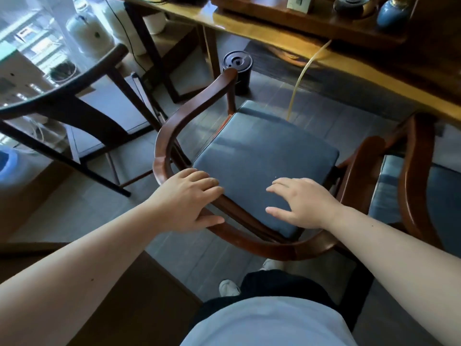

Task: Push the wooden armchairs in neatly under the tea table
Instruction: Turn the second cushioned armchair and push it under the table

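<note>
Your pale shirt front [269, 323] fills the bottom edge, dark trousers and one white shoe [228, 287] just beyond it. Both bare forearms reach forward from there.

Left hand [188, 199]: laid over the curved back rail of the wooden armchair [164, 148], fingers draped across the top toward the seat, thumb hooked under the near side. Loosely curled around the rail, not clenched.

Right hand [299, 202]: fingers spread and open, palm down, above the rear part of the blue seat cushion [262, 156]. Holding nothing. Whether the palm touches the rail below it or only hovers, you cannot tell from this angle.

The armchair stands directly ahead of both hands, turned a little so its open front faces up and right toward the tea table [349, 68]. The left arm's forward end sits beyond your left hand, near a black cylindrical bin [237, 71] on the floor. The right arm's end reaches about level with the table's edge; most of the seat is clear of the tabletop.

Right of your right hand, just beside it: a second armchair [414, 186] with its own blue cushion, its arm close against the first chair's.

Left of your left hand, well apart: a dark-framed glass side table [74, 78].

A yellowish hose [303, 78] hangs from the tea table down toward the cushion's far edge.
</note>
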The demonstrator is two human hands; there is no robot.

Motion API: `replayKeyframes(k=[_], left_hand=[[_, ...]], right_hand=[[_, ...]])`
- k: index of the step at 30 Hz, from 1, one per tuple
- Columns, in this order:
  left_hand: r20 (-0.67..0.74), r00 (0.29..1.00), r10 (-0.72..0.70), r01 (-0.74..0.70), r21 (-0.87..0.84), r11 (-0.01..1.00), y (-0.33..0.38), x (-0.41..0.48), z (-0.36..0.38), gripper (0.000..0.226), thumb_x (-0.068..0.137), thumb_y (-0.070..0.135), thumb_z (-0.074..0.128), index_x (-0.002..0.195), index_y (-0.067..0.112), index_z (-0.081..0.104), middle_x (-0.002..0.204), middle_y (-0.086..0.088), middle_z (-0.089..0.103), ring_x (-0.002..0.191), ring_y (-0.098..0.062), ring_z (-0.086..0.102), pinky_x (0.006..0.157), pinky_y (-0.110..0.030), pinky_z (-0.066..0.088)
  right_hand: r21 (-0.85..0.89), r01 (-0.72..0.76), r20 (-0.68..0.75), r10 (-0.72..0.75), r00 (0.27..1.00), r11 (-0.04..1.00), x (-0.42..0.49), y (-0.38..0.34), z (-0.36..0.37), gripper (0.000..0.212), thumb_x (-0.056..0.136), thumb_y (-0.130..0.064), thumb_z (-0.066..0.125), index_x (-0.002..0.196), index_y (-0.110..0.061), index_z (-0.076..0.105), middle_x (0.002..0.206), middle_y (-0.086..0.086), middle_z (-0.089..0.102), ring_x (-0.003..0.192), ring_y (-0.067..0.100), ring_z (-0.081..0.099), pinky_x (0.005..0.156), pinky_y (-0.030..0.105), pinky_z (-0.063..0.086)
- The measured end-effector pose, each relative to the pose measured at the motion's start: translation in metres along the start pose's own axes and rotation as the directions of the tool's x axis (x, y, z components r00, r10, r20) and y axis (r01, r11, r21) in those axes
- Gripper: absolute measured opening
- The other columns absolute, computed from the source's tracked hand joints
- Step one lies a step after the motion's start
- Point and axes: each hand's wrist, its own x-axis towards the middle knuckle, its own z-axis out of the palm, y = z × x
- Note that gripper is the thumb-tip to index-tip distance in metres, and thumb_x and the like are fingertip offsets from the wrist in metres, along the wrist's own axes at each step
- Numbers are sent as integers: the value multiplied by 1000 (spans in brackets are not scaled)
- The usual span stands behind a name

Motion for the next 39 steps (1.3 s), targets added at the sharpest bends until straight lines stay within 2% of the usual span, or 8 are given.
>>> replayKeyframes(k=[6,15,23,28,31,34,36,39], left_hand=[[-15,1000,-7,7,38,999,-22,21,-9,66,86,67,40,125,16,57,123,-7,64,115,-31,57,96,-48,46],[-2,986,169,-169,40,985,-79,30,-2,65,87,66,41,125,16,59,124,-8,64,115,-30,58,97,-46,47],[-48,945,324,-327,-91,941,-124,22,31,65,85,64,45,119,12,62,117,-9,66,108,-30,61,92,-43,51],[-19,894,448,-445,-158,882,-135,6,48,76,78,77,46,114,12,63,112,-7,68,101,-29,63,83,-43,55],[-28,870,493,-491,-144,859,-137,0,65,59,75,66,52,106,17,62,95,-1,70,85,-27,67,65,-38,58],[-119,872,475,-489,-154,859,-140,3,78,42,89,55,45,77,18,60,65,4,61,59,-23,61,41,-30,47],[-154,863,480,-500,-141,854,-142,4,81,48,93,55,38,71,19,58,58,6,57,53,-22,58,38,-28,42],[-174,849,499,-522,-129,843,-150,10,80,40,86,53,50,70,19,60,59,6,59,53,-22,60,38,-28,43]], right_hand=[[130,-97,-58,106,993,987,-8,2,-7,73,84,-72,30,130,-21,55,133,0,58,119,22,55,95,42,43],[291,-286,-63,316,947,913,-21,-56,9,74,84,-76,33,132,-23,54,136,3,55,122,22,53,99,41,40],[438,-472,-70,552,831,766,3,-139,47,77,80,-78,38,130,-23,56,137,1,55,124,21,51,100,39,39],[316,-526,-119,582,804,790,7,-173,56,85,69,-87,47,123,-23,61,129,-2,61,116,19,55,96,41,44],[235,-542,-251,589,768,807,5,-182,69,51,70,-54,71,107,-20,65,108,-3,68,97,23,64,80,40,53],[227,-549,-349,594,725,804,4,-177,81,36,64,-32,81,94,-19,66,91,-4,71,81,24,67,64,38,53],[167,-501,-390,523,758,849,4,-169,85,29,70,-36,80,91,-21,67,89,-6,71,76,21,67,58,35,52],[107,-459,-429,458,779,882,8,-162,86,28,78,-43,76,90,-20,66,88,-7,70,74,20,65,55,34,51]])
